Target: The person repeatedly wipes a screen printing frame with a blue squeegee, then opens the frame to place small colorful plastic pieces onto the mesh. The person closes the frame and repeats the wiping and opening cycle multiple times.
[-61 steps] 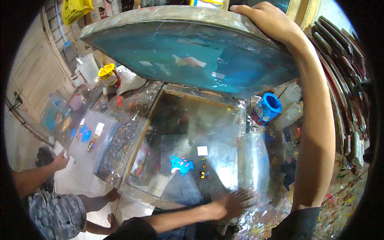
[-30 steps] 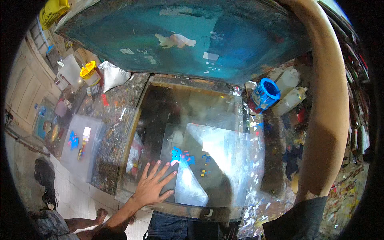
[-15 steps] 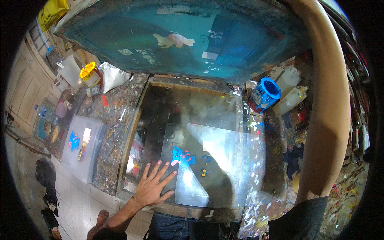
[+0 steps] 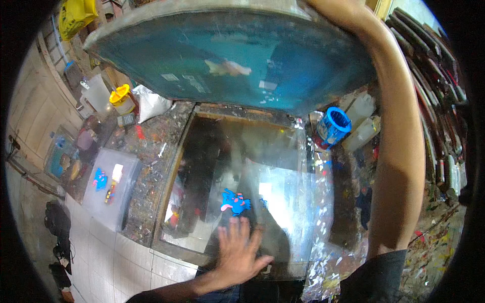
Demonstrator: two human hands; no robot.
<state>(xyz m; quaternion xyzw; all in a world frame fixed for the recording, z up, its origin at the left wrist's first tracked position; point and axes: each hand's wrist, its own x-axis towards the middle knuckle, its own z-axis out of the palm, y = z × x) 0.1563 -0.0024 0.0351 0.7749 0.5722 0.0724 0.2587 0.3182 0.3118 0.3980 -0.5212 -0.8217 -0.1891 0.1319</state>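
Note:
My left hand (image 4: pixel 237 252), slightly blurred by motion, has its fingers spread over the near part of a clear plastic sheet (image 4: pixel 283 222) on the glass plate (image 4: pixel 207 146). Its fingertips are just below a blue and pink cartoon figure (image 4: pixel 236 202) printed on the sheet; whether the palm touches cannot be told. At the far side, a teal screen-printing frame (image 4: pixel 166 55) stands tilted up. My right arm reaches up along the right side, and my right hand (image 4: pixel 333 7) grips the frame's upper edge, its fingers mostly cut off by the picture's rim.
On the left lies a stack of clear sheets (image 4: pixel 112 192) with a similar print on top. Behind it are a yellow-rimmed tub (image 4: pixel 123 100) and a white bag (image 4: pixel 151 104). A blue paint bucket (image 4: pixel 333 127) and plastic jugs (image 4: pixel 362 132) stand at right, near stacked frames (image 4: pixel 429 91).
My left hand has moved right and nearer to me, below the figure. The sheet under it has shifted. The whole view has turned a little, and more of the frame's top edge shows.

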